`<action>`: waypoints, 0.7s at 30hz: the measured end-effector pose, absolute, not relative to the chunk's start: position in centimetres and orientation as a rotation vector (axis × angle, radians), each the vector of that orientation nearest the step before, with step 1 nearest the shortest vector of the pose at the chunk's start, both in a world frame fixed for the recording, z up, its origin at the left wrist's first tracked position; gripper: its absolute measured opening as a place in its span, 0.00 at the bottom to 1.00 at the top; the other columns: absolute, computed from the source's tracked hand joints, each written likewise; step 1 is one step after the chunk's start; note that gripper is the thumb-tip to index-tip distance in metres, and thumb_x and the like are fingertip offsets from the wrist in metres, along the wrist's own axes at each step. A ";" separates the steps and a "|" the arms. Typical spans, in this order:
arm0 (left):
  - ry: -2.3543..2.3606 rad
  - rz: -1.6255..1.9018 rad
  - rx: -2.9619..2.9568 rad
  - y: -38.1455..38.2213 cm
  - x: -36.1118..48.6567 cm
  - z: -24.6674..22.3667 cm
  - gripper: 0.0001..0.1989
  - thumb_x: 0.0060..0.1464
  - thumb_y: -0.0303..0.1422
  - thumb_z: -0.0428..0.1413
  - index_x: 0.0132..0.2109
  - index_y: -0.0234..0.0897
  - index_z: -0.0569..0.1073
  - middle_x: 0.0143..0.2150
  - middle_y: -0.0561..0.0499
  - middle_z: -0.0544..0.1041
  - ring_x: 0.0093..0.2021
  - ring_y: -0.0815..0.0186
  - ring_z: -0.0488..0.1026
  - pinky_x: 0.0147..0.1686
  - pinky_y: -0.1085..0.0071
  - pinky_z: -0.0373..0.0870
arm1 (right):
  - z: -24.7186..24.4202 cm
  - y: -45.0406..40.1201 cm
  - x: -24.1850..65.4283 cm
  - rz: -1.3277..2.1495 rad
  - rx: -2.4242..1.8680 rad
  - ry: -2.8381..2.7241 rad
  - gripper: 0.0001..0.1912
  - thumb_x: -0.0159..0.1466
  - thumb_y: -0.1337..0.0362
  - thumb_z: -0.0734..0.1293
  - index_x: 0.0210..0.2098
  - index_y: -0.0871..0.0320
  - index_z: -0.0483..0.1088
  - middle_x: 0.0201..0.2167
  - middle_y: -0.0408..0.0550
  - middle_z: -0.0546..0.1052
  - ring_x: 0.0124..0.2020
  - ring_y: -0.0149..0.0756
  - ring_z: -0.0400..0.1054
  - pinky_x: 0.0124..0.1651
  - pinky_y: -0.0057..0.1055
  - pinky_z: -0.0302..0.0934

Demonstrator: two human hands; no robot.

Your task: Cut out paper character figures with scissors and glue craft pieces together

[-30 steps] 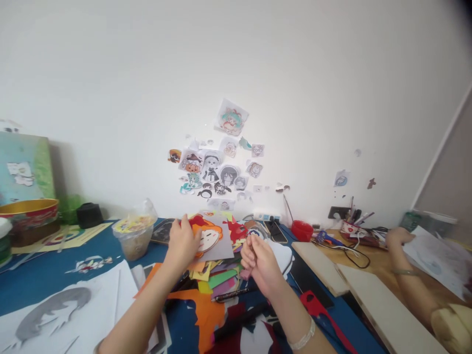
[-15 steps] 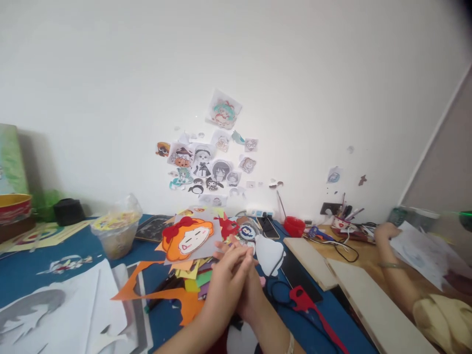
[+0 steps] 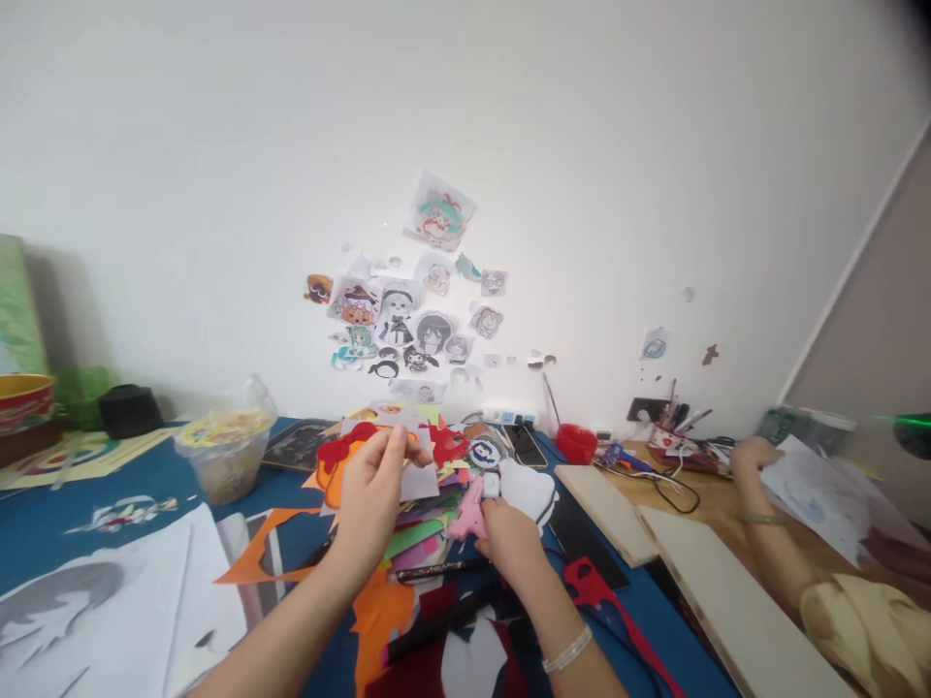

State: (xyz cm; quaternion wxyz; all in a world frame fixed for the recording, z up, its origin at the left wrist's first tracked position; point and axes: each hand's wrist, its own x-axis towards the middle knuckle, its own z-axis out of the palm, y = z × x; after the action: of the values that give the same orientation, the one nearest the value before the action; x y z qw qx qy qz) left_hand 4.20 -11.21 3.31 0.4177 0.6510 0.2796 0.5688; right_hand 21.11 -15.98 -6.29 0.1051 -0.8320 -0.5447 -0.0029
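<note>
My left hand (image 3: 378,470) is above the orange-and-red paper character (image 3: 338,463), its fingers bent together and partly covering the face; whatever they may hold is too small to make out. Lower and to the right, my right hand (image 3: 505,531) has its fingers closed at the side of a pink tool (image 3: 469,511). Between the hands lie coloured paper scraps (image 3: 416,538) and a patterned pen (image 3: 440,571). A white paper cutout (image 3: 529,490) rests just behind my right hand.
A lidded plastic cup (image 3: 227,456) stands left, behind white paper sheets (image 3: 138,611). Pale boards (image 3: 734,601), red scissors (image 3: 618,620) and a red bowl (image 3: 577,444) are on the right. Another person's arm (image 3: 771,543) reaches onto papers at far right.
My hands, pressed together before, have come apart. The left moved up and left over the paper character; the right moved right and down to the pink tool, now largely uncovered.
</note>
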 end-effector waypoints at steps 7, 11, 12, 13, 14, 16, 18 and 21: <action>0.699 1.453 1.638 -11.2 3.5 4.3 0.17 0.54 0.40 0.44 0.22 0.38 0.66 0.24 0.53 0.71 0.30 0.66 0.69 0.32 0.73 0.66 | -4.4 -17.1 21.4 -0.047 -2.332 -1.681 0.15 0.55 0.76 0.57 0.41 0.64 0.67 0.38 0.60 0.72 0.38 0.44 0.68 0.36 0.32 0.57; 0.687 1.491 1.691 -11.2 3.0 4.7 0.17 0.54 0.39 0.44 0.22 0.38 0.67 0.24 0.53 0.71 0.31 0.66 0.68 0.36 0.73 0.64 | -3.3 -18.5 22.9 -0.062 -2.142 -1.648 0.21 0.52 0.76 0.57 0.45 0.59 0.64 0.42 0.53 0.70 0.42 0.40 0.66 0.41 0.30 0.57; 0.684 1.487 1.706 -11.3 2.9 4.8 0.17 0.54 0.39 0.44 0.22 0.38 0.67 0.24 0.53 0.71 0.31 0.66 0.68 0.36 0.73 0.64 | -3.2 -18.7 23.3 -0.038 -2.034 -1.591 0.22 0.51 0.76 0.57 0.45 0.59 0.64 0.43 0.52 0.70 0.43 0.40 0.65 0.43 0.30 0.57; 0.682 1.478 1.716 -11.3 2.9 4.8 0.17 0.54 0.39 0.44 0.22 0.39 0.67 0.24 0.53 0.71 0.31 0.66 0.68 0.36 0.73 0.64 | -3.1 -18.8 23.6 -0.002 -1.924 -1.519 0.23 0.50 0.76 0.58 0.45 0.58 0.64 0.43 0.51 0.70 0.43 0.40 0.64 0.44 0.31 0.57; 0.680 1.464 1.725 -11.4 2.9 4.8 0.17 0.54 0.39 0.44 0.22 0.39 0.67 0.25 0.53 0.71 0.31 0.66 0.68 0.34 0.74 0.64 | -3.0 -18.8 23.9 0.049 -1.816 -1.440 0.24 0.49 0.76 0.58 0.45 0.58 0.65 0.42 0.50 0.71 0.43 0.40 0.64 0.44 0.31 0.57; 0.676 1.432 1.743 -11.3 2.9 4.7 0.16 0.54 0.39 0.45 0.22 0.39 0.67 0.24 0.53 0.71 0.31 0.65 0.68 0.32 0.74 0.64 | -3.1 -18.7 24.4 0.164 -1.647 -1.293 0.24 0.48 0.75 0.59 0.45 0.58 0.66 0.41 0.49 0.72 0.42 0.41 0.65 0.44 0.32 0.57; 0.676 1.411 1.756 -11.1 3.0 4.6 0.16 0.53 0.40 0.45 0.22 0.39 0.66 0.24 0.52 0.71 0.31 0.65 0.68 0.31 0.74 0.64 | -3.2 -18.5 24.6 0.281 -1.513 -1.156 0.25 0.48 0.74 0.60 0.46 0.57 0.65 0.42 0.48 0.72 0.42 0.41 0.65 0.42 0.32 0.58; 0.682 1.377 1.797 -10.7 3.2 4.5 0.17 0.53 0.41 0.44 0.22 0.38 0.66 0.24 0.52 0.71 0.31 0.64 0.69 0.32 0.73 0.64 | -3.7 -18.1 24.8 0.444 -1.329 -0.983 0.25 0.48 0.72 0.62 0.47 0.58 0.64 0.36 0.45 0.72 0.34 0.36 0.66 0.33 0.28 0.60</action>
State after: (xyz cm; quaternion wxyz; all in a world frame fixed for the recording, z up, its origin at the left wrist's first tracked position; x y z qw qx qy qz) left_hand 3.23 -10.69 4.46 0.3790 0.7034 0.2670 0.5388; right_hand 24.78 -18.06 -3.69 0.6558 -0.5862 -0.4335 0.1958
